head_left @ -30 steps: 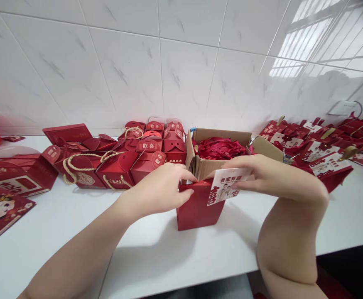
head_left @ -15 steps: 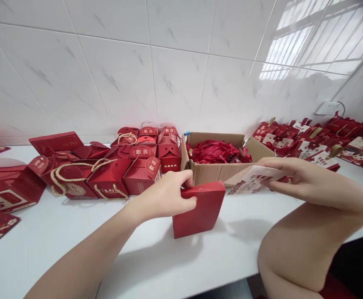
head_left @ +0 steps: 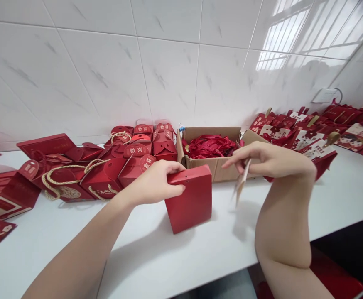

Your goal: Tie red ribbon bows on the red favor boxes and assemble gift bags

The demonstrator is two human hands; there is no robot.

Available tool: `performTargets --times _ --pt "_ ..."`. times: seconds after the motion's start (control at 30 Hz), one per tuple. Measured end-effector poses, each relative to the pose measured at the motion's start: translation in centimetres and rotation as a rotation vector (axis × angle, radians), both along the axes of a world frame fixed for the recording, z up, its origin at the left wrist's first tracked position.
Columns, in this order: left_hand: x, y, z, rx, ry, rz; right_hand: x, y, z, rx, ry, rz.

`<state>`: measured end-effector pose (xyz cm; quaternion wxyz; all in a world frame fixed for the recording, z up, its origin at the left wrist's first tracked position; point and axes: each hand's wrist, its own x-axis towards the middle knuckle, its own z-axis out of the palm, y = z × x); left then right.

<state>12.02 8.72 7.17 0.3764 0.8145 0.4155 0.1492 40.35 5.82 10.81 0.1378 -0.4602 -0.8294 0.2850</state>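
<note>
A plain red gift box stands upright on the white table, with small holes near its top edge. My left hand grips its upper left corner, thumb in front, the other fingers largely hidden behind. To the right of the box, my right hand pinches a thin printed card above the table. The card is turned nearly edge-on and slightly blurred, so its print is hard to see. The index finger of that hand points left, apart from the card.
Behind my hands stands an open cardboard box of dark red ribbons. Several red gift boxes, some with rope handles, crowd the left. More red and white printed boxes line the right, along the tiled wall.
My right hand has moved slightly left and turned the card from a slanted face view to nearly edge-on. The red box, still in my left hand, has turned a little. The view has shifted slightly.
</note>
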Motion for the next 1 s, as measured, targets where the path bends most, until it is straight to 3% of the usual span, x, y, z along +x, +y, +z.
performTargets --times 0.13,0.27,0.53,0.7,1.0 --pt "-1.3 -0.1 1.8 0.009 -0.055 0.096 -1.6 2.3 -1.0 0.006 0.041 -0.013" --pt "-2.3 -0.3 3.0 0.008 -0.086 0.158 -2.9 3.0 -1.3 0.097 0.18 -0.035" --pt "-1.0 0.5 0.7 0.168 0.002 0.061 -4.4 3.4 -1.8 -0.236 0.052 0.215" --pt "-0.6 0.9 0.0 0.287 0.002 0.078 -4.4 3.6 -2.1 -0.257 0.062 0.127" --pt "-0.4 0.6 0.6 0.212 0.01 0.072 -4.8 3.3 -1.9 -0.185 -0.044 0.053"
